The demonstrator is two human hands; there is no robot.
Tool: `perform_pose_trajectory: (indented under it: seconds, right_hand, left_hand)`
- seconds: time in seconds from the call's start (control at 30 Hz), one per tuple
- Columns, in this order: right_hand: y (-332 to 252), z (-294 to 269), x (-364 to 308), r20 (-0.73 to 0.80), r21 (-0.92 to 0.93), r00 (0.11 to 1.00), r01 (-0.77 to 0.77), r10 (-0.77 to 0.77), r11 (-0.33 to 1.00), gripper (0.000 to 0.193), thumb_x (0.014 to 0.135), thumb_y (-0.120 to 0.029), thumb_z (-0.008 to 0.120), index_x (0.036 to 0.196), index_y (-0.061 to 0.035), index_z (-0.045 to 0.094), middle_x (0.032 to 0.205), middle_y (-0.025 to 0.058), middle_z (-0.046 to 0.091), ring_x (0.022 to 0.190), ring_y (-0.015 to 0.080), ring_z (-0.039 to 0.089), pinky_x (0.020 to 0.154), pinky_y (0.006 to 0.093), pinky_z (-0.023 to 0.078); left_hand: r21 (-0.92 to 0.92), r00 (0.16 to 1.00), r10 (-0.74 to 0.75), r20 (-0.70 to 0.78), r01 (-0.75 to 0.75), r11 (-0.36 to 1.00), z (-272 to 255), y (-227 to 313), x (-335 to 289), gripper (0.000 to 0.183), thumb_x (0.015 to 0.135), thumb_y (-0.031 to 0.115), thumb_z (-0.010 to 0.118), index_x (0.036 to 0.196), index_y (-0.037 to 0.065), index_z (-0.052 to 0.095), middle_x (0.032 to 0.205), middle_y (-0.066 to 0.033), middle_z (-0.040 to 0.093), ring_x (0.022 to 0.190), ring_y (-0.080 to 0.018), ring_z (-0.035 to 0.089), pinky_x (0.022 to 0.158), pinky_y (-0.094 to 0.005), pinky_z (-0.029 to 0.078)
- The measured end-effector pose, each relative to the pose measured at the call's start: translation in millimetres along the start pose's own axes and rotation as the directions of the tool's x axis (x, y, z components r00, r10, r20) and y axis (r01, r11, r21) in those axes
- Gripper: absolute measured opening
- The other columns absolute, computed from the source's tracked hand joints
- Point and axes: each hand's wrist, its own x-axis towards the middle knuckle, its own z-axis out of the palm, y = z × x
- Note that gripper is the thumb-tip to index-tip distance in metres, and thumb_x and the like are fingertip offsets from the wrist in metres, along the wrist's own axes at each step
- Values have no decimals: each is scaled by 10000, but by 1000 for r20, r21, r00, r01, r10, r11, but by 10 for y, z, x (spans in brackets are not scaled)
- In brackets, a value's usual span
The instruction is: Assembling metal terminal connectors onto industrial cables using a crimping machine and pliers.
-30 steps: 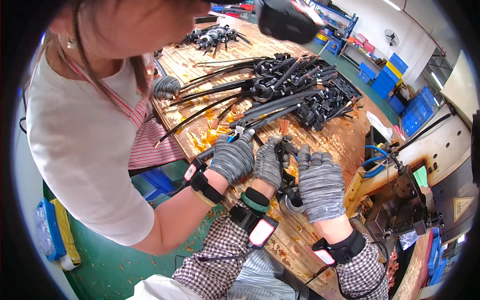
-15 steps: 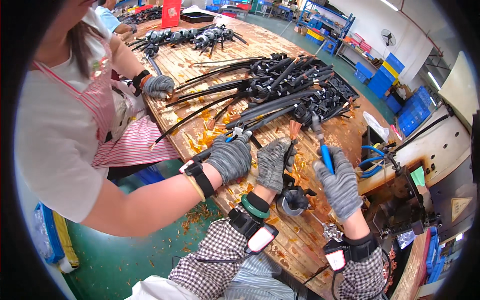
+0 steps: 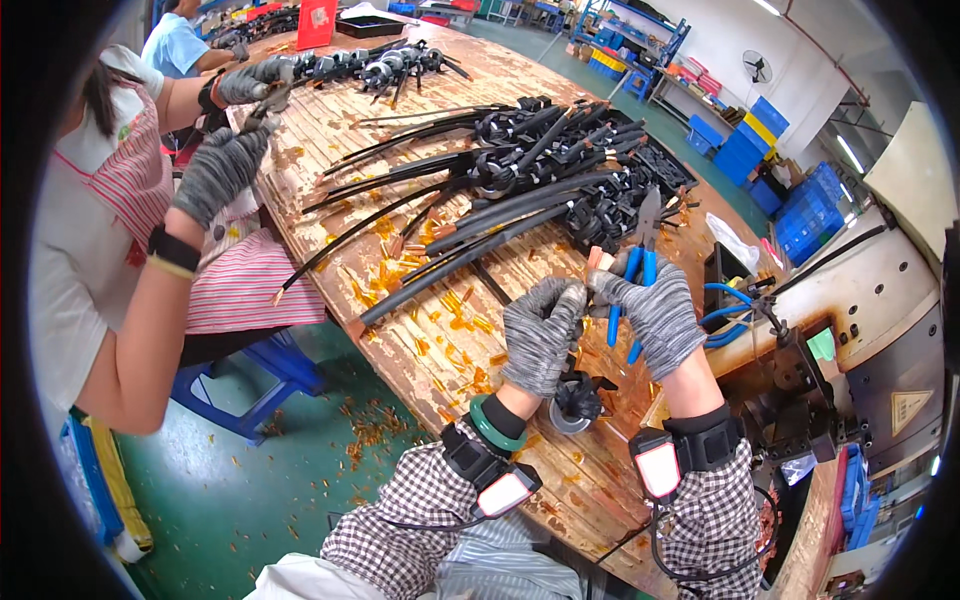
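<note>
My left hand (image 3: 543, 335), in a grey knit glove, is closed around a dark cable whose bare copper strands (image 3: 598, 259) stick up between my two hands. Below it, a black part with a round grey metal ring (image 3: 574, 402) sits at the table edge, seemingly on the same cable. Blue-handled pliers (image 3: 648, 222) are in my right hand (image 3: 657, 312), also gloved, with their jaws pointing up and away. The right thumb and fingertips touch the copper strands, while the handles lie across the palm. The left fingertips hide where the cable is gripped.
A large pile of black cables and fittings (image 3: 530, 165) covers the worn wooden table (image 3: 440, 385), with amber scraps scattered around. On the left a co-worker in a striped apron (image 3: 235, 285) holds a tool in gloved hands (image 3: 222, 170). A metal machine (image 3: 800, 385) stands close on the right.
My right hand has come left to the copper strands, the pliers now more upright. The co-worker's hands have drawn back from beside my left hand to the far left.
</note>
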Motion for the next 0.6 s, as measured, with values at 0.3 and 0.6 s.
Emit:
perform_pose_trajectory:
  seconds: [0.3,0.6]
  right_hand:
    - [374,-80,62,94,578,990,-141,106,804,190,717,-7,657,832,-64,517,720,42,575,653,164,600,589,264,501]
    - [349,-107,60,152,534,978,-205,145,820,175,731,-25,653,854,-67,536,733,43,584,667,161,604,619,272,501]
  left_hand:
    - [-40,1000,-4,-11,4,999,13,-31,12,127,832,148,565,804,28,599,603,38,522,487,-8,427,407,-161,351]
    - [-35,1000,-7,-13,7,999,-4,-39,15,118,834,134,560,829,24,601,624,35,532,495,-11,425,412,-164,350]
